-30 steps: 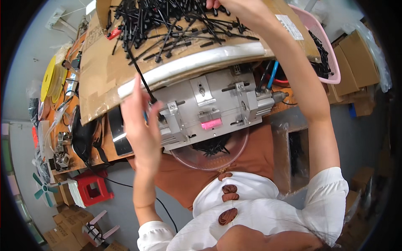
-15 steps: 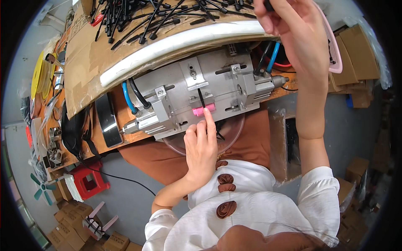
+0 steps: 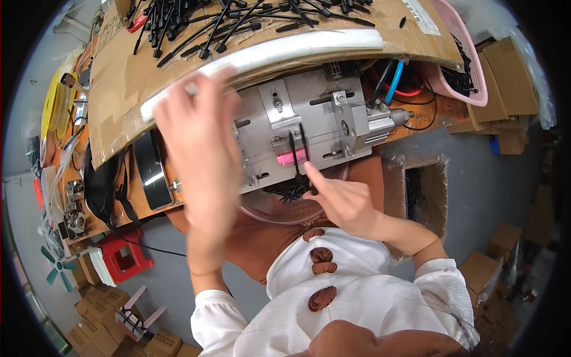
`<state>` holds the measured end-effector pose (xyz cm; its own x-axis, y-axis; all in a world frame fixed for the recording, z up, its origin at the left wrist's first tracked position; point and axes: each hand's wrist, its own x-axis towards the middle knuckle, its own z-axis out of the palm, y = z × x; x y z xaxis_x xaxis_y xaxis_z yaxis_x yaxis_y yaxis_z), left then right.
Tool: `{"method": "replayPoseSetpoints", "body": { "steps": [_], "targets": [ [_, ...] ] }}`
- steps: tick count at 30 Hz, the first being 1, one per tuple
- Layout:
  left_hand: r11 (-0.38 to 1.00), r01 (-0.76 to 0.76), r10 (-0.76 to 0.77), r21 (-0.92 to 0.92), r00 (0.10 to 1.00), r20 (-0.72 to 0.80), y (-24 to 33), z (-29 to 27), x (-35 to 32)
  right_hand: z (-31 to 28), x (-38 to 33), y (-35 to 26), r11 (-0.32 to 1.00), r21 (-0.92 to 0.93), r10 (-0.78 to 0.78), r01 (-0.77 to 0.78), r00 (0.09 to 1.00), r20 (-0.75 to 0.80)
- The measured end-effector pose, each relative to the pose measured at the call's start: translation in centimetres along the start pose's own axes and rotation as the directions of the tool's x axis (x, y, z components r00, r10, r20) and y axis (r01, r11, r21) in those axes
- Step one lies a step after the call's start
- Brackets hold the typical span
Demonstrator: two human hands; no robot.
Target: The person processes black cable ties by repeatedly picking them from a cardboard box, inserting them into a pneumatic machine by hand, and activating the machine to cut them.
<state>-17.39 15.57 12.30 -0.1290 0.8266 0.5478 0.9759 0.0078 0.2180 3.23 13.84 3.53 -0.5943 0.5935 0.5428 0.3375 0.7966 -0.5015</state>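
Note:
A grey metal fixture lies before me, with a pink cylindrical block near its front edge. One thin black rod lies across the pink block. Close by its right side, a second black rod points up from the fingers of my right hand, which is closed on its lower end. My left hand is raised over the fixture's left part and hides the clamp there. Motion smears its fingers, so whether it holds anything is unclear.
Many black rods with knobbed ends are heaped on a cardboard sheet, edged by a white padded strip. A clear bowl with black pieces sits below the fixture. A pink basket stands right, a phone left.
My right hand has come down from the upper right to the pink block with a black rod. My left hand has left the block and moved up and left.

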Motion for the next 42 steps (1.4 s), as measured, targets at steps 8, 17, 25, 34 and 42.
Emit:
{"method": "replayPoseSetpoints", "body": {
  "steps": [8, 17, 25, 34, 42],
  "targets": [
    [0.909, 0.050, 0.044, -0.415, 0.976, 0.214, -5.1, -0.4, 5.1, 2.6, 0.5, 0.0, 0.997, 0.067, 0.044, -0.048, 0.997, 0.059],
    [0.974, 0.036, -0.041, -0.223, 0.999, -0.014, 1.6, -1.0, -7.6, -3.6, 12.4, 0.7, 0.879, -0.356, -0.308, 0.317, 0.948, 0.082],
    [0.987, 0.008, 0.039, -0.159, 0.956, 0.291, 5.5, 3.6, -12.5, -2.4, 25.9, 3.4, 0.860, -0.272, -0.368, 0.432, 0.894, 0.258],
    [0.993, 0.014, 0.028, -0.117, 0.935, 0.353, 4.6, 2.9, -11.7, -8.0, 13.5, 1.4, 0.873, 0.464, 0.167, -0.149, 0.986, 0.003],
    [1.000, -0.012, 0.012, 0.027, 1.000, -0.008, -1.6, 2.8, 6.7, 0.3, 0.0, -0.2, 0.991, 0.129, 0.037, -0.040, 0.999, 0.029]
  ]
}}
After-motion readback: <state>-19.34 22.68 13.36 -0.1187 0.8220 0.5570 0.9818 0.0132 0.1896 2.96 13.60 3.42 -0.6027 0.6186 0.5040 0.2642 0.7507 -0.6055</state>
